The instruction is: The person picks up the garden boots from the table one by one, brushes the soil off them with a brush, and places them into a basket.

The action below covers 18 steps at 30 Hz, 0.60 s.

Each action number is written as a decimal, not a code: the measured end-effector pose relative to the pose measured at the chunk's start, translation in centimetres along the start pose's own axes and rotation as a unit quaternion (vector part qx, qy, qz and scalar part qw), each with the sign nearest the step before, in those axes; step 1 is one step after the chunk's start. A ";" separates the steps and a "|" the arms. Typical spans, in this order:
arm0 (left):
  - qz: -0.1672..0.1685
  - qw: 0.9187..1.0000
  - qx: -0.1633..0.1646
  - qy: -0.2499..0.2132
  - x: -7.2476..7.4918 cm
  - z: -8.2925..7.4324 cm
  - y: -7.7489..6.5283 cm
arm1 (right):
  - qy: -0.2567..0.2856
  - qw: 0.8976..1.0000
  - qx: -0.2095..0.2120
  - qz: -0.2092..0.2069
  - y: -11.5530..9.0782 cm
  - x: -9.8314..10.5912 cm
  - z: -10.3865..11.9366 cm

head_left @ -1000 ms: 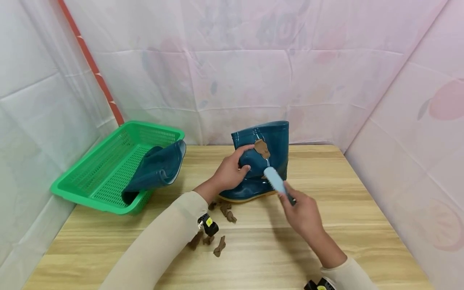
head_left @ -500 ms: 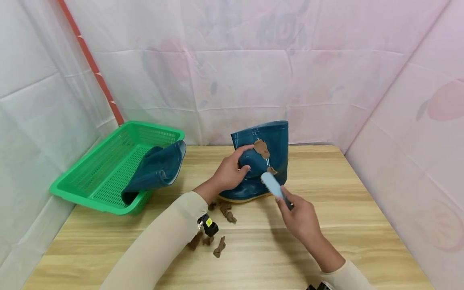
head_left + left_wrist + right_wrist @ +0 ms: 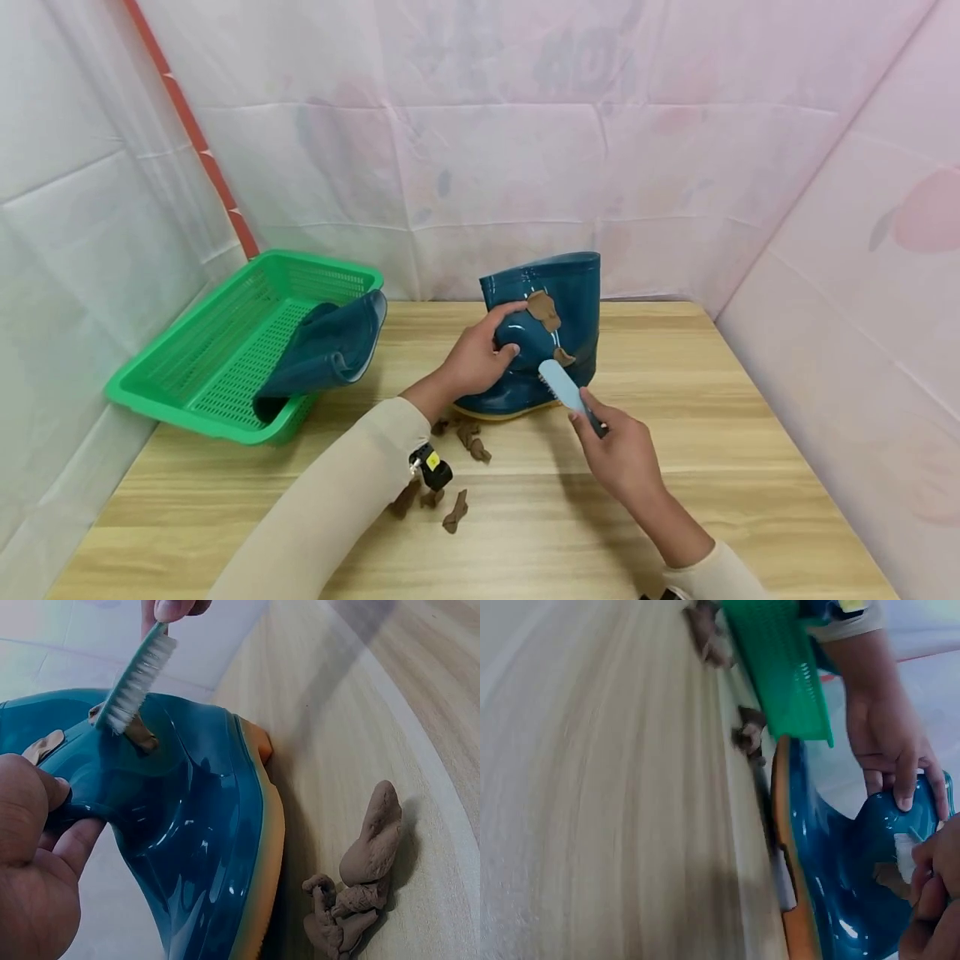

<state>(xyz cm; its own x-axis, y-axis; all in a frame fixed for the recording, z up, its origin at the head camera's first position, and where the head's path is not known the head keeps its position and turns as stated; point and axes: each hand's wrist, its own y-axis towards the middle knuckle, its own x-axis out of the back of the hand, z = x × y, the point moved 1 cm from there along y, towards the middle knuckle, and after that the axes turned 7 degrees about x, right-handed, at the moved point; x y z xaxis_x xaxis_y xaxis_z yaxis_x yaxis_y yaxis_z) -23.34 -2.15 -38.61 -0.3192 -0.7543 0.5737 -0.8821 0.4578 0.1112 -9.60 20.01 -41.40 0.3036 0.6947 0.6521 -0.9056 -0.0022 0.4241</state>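
A dark blue rubber boot (image 3: pixel 577 292) with a tan sole stands on the table, toe to the left. My left hand (image 3: pixel 476 358) grips the front of its shaft, thumb and fingers pinching a bulge of the rubber (image 3: pixel 82 810). My right hand (image 3: pixel 622 450) holds a light blue brush (image 3: pixel 561 386) by its dark handle. Its white bristles (image 3: pixel 142 682) face the boot beside a small brown clay-like lump (image 3: pixel 564 357) near the ankle. Higher on the shaft sticks a larger flat brown patch (image 3: pixel 543 310), right by my left fingertips.
A green perforated basket (image 3: pixel 187 422) stands at the left, a second blue boot (image 3: pixel 322 346) leaning over its side. Several brown clay-like pieces (image 3: pixel 456 511) lie on the wooden table (image 3: pixel 735 467) near my left forearm. Printed cloth walls (image 3: pixel 487 167) surround the table.
The brush in my right hand has shifted slightly down and left, uncovering the small brown lump near the ankle. My left hand and the boot have stayed in place.
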 end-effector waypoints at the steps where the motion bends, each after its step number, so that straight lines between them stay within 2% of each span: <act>1: 0.000 1.000 -0.001 0.000 0.0 0.0 0.0 | -0.001 1.000 0.002 -0.009 0.1 0.2 0.1; 4: -0.004 1.000 -0.002 0.000 0.1 -0.1 0.2 | -0.008 0.997 0.012 -0.071 0.7 1.0 0.2; 6: -0.007 1.000 -0.001 -0.001 0.1 -0.2 0.2 | -0.011 0.995 0.004 -0.096 1.1 1.3 0.2; 8: -0.006 1.000 0.002 -0.002 0.0 -0.1 0.2 | -0.009 0.997 -0.002 -0.081 1.1 1.2 0.1; 12: 0.000 1.000 0.006 -0.005 0.0 0.0 0.0 | -0.005 1.000 0.001 -0.011 0.3 0.5 0.1; 14: 0.001 1.000 0.003 -0.006 0.1 0.0 0.1 | -0.010 1.000 0.012 -0.024 0.3 0.6 0.1; 16: -0.002 1.000 -0.001 -0.006 0.1 -0.1 0.2 | -0.015 0.998 0.015 -0.064 0.7 1.0 0.1; 18: -0.006 1.000 -0.005 -0.007 0.1 -0.1 0.2 | -0.022 0.996 0.009 -0.085 1.0 1.2 0.0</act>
<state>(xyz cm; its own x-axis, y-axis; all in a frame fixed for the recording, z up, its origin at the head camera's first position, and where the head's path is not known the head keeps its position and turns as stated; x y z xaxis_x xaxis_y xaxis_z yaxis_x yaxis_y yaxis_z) -23.50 -2.07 -38.43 -0.3134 -0.7668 0.5601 -0.8822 0.4534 0.1271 -10.10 20.85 -40.17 0.4644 0.6545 0.5966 -0.8349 0.0988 0.5415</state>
